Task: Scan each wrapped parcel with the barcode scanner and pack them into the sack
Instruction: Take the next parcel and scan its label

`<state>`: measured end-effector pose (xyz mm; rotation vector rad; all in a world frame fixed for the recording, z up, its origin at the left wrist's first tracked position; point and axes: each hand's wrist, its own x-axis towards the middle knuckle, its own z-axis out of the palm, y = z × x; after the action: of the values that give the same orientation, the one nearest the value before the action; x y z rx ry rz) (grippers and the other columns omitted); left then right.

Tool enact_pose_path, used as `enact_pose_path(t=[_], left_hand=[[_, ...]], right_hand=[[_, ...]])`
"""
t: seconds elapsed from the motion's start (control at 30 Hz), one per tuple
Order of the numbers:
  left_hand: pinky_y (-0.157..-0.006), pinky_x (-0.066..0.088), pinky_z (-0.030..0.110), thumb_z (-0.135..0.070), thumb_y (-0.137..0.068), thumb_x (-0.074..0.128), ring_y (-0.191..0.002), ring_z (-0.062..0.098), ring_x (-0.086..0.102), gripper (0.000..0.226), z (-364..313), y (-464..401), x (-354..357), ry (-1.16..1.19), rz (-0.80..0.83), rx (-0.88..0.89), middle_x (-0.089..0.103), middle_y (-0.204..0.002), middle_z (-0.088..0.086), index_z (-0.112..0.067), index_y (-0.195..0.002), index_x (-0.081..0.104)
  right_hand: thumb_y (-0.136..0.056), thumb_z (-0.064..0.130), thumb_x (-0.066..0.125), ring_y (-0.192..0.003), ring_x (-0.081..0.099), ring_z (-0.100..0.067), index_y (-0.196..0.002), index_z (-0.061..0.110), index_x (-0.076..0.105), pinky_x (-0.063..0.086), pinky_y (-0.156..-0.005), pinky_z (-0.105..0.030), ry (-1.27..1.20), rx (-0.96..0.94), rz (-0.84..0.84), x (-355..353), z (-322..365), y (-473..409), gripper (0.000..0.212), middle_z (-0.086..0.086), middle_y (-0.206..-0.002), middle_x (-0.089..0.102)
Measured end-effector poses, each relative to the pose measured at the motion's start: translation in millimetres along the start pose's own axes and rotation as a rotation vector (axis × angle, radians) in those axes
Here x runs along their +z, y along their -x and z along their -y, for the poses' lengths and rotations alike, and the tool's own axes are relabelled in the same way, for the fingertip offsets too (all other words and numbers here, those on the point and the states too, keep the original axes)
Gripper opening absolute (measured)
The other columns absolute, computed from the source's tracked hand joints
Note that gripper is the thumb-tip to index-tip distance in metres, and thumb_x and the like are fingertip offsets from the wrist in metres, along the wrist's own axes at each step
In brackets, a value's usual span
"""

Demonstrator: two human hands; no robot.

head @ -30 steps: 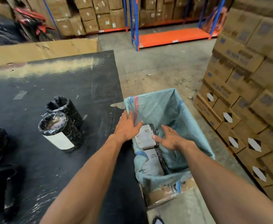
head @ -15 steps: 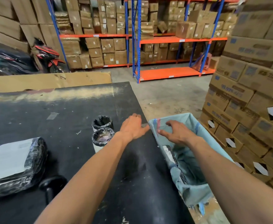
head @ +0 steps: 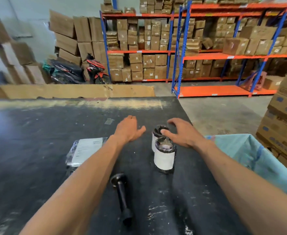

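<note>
Two upright cylindrical parcels in black wrap with white labels stand on the black table: the near one and the far one just behind it. My right hand hovers over the far one, fingers spread, thumb touching its top. Left of them my left hand is open above the table, holding nothing. A flat wrapped parcel with a white label lies partly under my left forearm. The black barcode scanner lies between my arms. The light blue sack hangs open at the table's right edge.
Stacked cardboard boxes stand close to the right of the sack. Orange and blue racking full of boxes lines the far side, with a parked motorbike at the back left. A cardboard sheet runs along the table's far edge.
Both hands have come out of the sack and moved left over the table toward the cylindrical parcels. The view has lifted and swung from the sack to the table.
</note>
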<state>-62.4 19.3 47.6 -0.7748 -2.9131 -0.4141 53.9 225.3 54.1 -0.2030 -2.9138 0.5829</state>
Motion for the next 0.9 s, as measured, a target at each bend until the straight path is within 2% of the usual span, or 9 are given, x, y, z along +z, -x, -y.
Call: enact_pose_path(t=[0.17,0.3,0.43,0.5,0.6,0.7,0.8,0.83,0.9], left_hand=[[-0.101,0.046,0.045,-0.049,-0.098,0.052,-0.126,0.037,0.054,0.065,80,27,-4,0.045,-0.046,-0.246,0.052,-0.140,0.021,0.001,-0.139,0.049],[-0.106,0.041,0.049,-0.056,-0.097,0.053,-0.130,0.040,0.048,0.070,125,49,-1,0.025,-0.058,-0.405,0.049,-0.143,0.023,-0.003,-0.141,0.046],[-0.114,0.019,0.067,-0.079,-0.084,0.053,-0.145,0.047,0.026,0.091,158,71,14,0.030,0.102,-0.605,0.027,-0.158,0.023,-0.028,-0.156,0.030],[-0.114,0.021,0.069,-0.089,-0.076,0.050,-0.145,0.050,0.023,0.101,169,78,22,0.110,0.182,-0.667,0.019,-0.161,0.023,-0.038,-0.159,0.021],[-0.114,0.031,0.063,-0.094,-0.070,0.048,-0.145,0.049,0.025,0.109,180,74,23,0.151,0.236,-0.662,0.017,-0.162,0.023,-0.042,-0.160,0.015],[-0.119,0.026,0.054,-0.091,-0.068,0.057,-0.148,0.042,0.026,0.115,191,68,18,0.170,0.282,-0.614,0.021,-0.167,0.014,-0.040,-0.161,0.013],[-0.122,0.025,0.051,-0.088,-0.050,0.072,-0.149,0.035,0.031,0.128,203,70,18,0.364,0.237,-0.606,0.029,-0.166,0.004,-0.039,-0.159,0.024],[-0.122,0.025,0.050,-0.086,-0.050,0.074,-0.149,0.035,0.031,0.125,202,72,17,0.383,0.196,-0.600,0.033,-0.164,0.004,-0.041,-0.157,0.028],[-0.120,0.024,0.049,-0.076,-0.061,0.080,-0.149,0.036,0.027,0.109,197,74,19,0.428,0.127,-0.592,0.039,-0.159,0.008,-0.045,-0.155,0.033]], right_hand=[[-0.100,0.061,0.057,-0.138,0.054,-0.019,-0.150,0.016,0.050,0.043,-0.114,-0.039,-0.044,-0.163,0.084,37,67,-1,0.068,-0.001,-0.151,0.056],[-0.101,0.063,0.052,-0.140,0.051,-0.021,-0.154,0.016,0.045,0.042,-0.116,-0.042,-0.015,-0.202,0.229,83,101,5,0.071,-0.002,-0.152,0.053],[-0.102,0.061,0.051,-0.143,0.046,-0.027,-0.156,0.012,0.040,0.041,-0.116,-0.043,-0.013,-0.143,0.362,137,119,23,0.074,-0.008,-0.155,0.048],[-0.102,0.061,0.052,-0.144,0.044,-0.029,-0.158,0.013,0.036,0.040,-0.115,-0.042,-0.052,-0.083,0.417,158,124,35,0.076,-0.008,-0.157,0.044],[-0.101,0.057,0.057,-0.141,0.045,-0.033,-0.159,0.019,0.032,0.042,-0.110,-0.041,-0.073,-0.014,0.453,179,130,51,0.074,-0.009,-0.153,0.039],[-0.099,0.049,0.063,-0.131,0.054,-0.038,-0.157,0.029,0.032,0.046,-0.106,-0.042,-0.147,0.123,0.416,190,133,58,0.069,-0.011,-0.147,0.038],[-0.092,0.047,0.069,-0.129,0.058,-0.037,-0.157,0.032,0.031,0.048,-0.105,-0.037,-0.366,0.342,0.424,197,132,60,0.077,-0.013,-0.145,0.047],[-0.089,0.045,0.071,-0.122,0.064,-0.035,-0.156,0.033,0.032,0.053,-0.102,-0.036,-0.457,0.392,0.433,199,131,61,0.079,-0.013,-0.142,0.053],[-0.087,0.037,0.071,-0.085,0.077,-0.026,-0.152,0.037,0.036,0.061,-0.081,-0.032,-0.627,0.460,0.442,200,131,63,0.074,-0.009,-0.132,0.061]])
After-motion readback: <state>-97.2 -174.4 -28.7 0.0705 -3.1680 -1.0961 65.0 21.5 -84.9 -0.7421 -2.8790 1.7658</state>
